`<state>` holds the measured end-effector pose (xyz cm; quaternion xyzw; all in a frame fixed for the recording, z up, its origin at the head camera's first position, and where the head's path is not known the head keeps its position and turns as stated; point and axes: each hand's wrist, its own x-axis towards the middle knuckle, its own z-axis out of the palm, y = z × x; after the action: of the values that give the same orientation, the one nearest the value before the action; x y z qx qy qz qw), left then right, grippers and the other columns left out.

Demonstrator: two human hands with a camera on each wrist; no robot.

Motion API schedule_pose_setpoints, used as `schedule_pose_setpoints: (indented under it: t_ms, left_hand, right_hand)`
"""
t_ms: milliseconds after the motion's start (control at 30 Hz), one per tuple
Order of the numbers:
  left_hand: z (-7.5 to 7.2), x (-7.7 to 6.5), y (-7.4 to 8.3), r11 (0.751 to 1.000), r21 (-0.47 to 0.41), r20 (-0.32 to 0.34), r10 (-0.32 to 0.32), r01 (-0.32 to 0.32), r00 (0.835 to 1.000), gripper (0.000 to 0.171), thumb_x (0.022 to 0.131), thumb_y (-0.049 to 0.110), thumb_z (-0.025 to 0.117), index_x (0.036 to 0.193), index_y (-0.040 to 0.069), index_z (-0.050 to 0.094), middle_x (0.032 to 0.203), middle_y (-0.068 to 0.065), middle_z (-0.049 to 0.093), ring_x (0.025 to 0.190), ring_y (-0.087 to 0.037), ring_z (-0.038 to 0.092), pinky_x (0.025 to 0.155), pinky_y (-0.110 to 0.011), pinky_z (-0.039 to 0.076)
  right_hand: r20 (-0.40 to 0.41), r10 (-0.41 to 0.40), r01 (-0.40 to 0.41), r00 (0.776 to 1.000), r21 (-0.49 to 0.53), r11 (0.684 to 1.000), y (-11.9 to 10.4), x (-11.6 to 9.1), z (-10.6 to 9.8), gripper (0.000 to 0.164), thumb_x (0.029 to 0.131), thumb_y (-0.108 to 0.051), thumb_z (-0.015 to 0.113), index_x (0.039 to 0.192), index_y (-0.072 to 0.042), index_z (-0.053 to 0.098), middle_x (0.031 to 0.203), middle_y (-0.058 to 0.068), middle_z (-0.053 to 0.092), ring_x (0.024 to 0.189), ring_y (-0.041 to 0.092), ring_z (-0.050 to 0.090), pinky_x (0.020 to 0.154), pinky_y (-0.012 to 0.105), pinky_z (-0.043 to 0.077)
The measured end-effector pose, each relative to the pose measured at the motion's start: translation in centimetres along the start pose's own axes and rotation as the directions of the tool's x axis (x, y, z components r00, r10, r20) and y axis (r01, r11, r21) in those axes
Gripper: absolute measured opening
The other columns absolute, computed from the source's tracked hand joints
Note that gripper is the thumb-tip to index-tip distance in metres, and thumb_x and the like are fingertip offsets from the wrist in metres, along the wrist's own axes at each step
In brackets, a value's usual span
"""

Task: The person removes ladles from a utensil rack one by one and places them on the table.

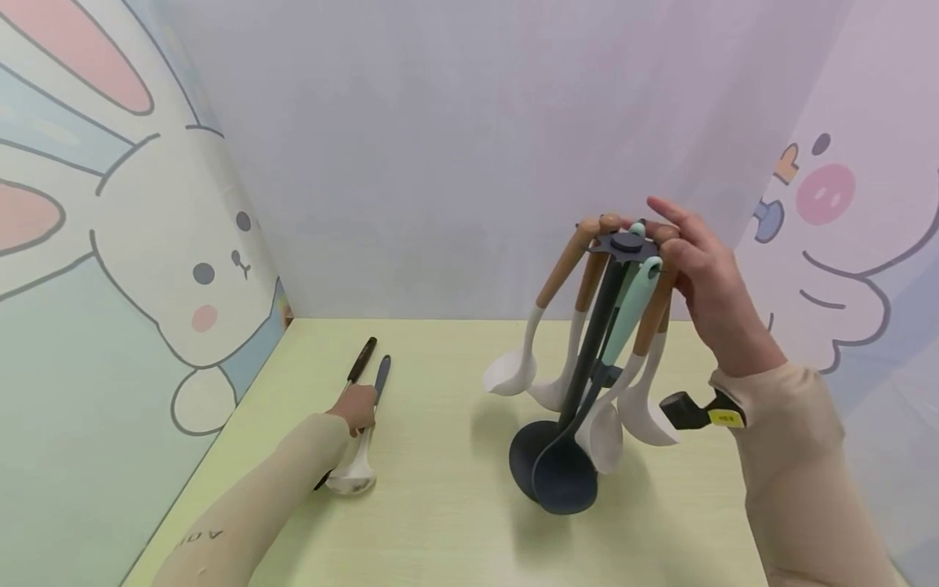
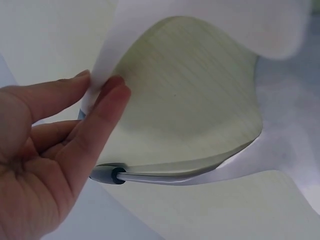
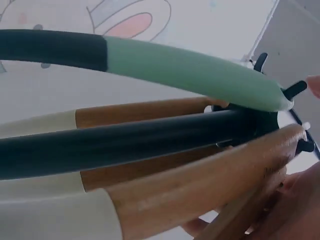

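Note:
At the left of the table my left hand [image 1: 357,408] bends over two utensils lying on the table. Its thumb and fingers pinch the shaft of a metal ladle [image 1: 352,481] with a blue-grey handle [image 1: 383,373]. Beside it lies a utensil with a black handle [image 1: 362,359]. My right hand [image 1: 707,277] grips the top of a dark utensil rack [image 1: 625,242] at the wooden handle ends, one finger raised. On the rack hang dark ladles [image 1: 565,477], one with a mint handle [image 3: 185,67], and several white utensils [image 1: 513,373] with wooden handles [image 3: 200,185].
The pale table [image 1: 440,522] reaches back to a plain curtain [image 1: 440,163]. Cartoon-printed cloth panels [image 1: 147,285] flank it on both sides. A small dark wrist device [image 1: 700,410] juts from the right cuff.

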<state>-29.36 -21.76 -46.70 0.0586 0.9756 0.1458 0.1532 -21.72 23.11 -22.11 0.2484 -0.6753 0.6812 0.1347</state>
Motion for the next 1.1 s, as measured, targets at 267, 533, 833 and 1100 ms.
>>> schedule_pose_setpoints:
  t_ms: [267,533,833,1100]
  left_hand:
    - [0.0,-0.1,0.1,1.000,-0.002,0.028,-0.014,0.014,1.000,0.017,0.081,-0.009,0.074,0.089,-0.006,0.060,0.066,-0.011,0.059,0.056,-0.018,0.063,0.049,-0.025,0.055]
    - [-0.7,-1.1,0.5,0.998,-0.055,0.044,-0.027,0.029,0.999,0.011,0.082,-0.009,0.069,0.089,-0.006,0.061,0.064,-0.012,0.061,0.058,-0.022,0.063,0.051,-0.030,0.056]
    - [-2.5,-1.9,0.7,0.996,-0.088,-0.033,0.014,-0.017,0.999,0.018,0.088,0.007,0.069,0.076,0.003,0.055,0.063,-0.007,0.054,0.053,-0.017,0.052,0.048,-0.029,0.048]
    - [-6.3,-3.3,3.6,0.990,-0.058,-0.222,0.111,-0.127,0.969,0.018,0.091,0.010,0.064,0.101,-0.005,0.061,0.077,-0.011,0.060,0.060,-0.017,0.049,0.055,-0.031,0.042]
  right_hand:
    - [-0.071,-0.097,0.075,0.993,-0.264,0.962,-0.7,-0.8,1.6,0.043,0.093,-0.013,0.059,0.136,-0.016,0.055,0.132,0.006,0.056,0.117,0.018,0.048,0.086,0.017,0.041]
    - [-0.115,-0.116,0.070,0.987,-0.345,0.936,-0.4,-0.7,2.1,0.042,0.093,-0.012,0.063,0.134,-0.015,0.056,0.126,0.000,0.058,0.101,0.016,0.052,0.070,0.017,0.043]
    - [-0.147,-0.173,0.103,0.974,-0.392,0.914,0.1,-0.7,2.3,0.040,0.093,-0.012,0.063,0.132,-0.015,0.058,0.127,0.002,0.062,0.096,0.013,0.058,0.072,0.015,0.047]
    - [-0.166,-0.178,0.096,0.970,-0.412,0.906,0.3,-0.6,2.3,0.040,0.093,-0.015,0.061,0.132,-0.008,0.058,0.121,-0.005,0.063,0.095,0.014,0.057,0.069,0.016,0.045]
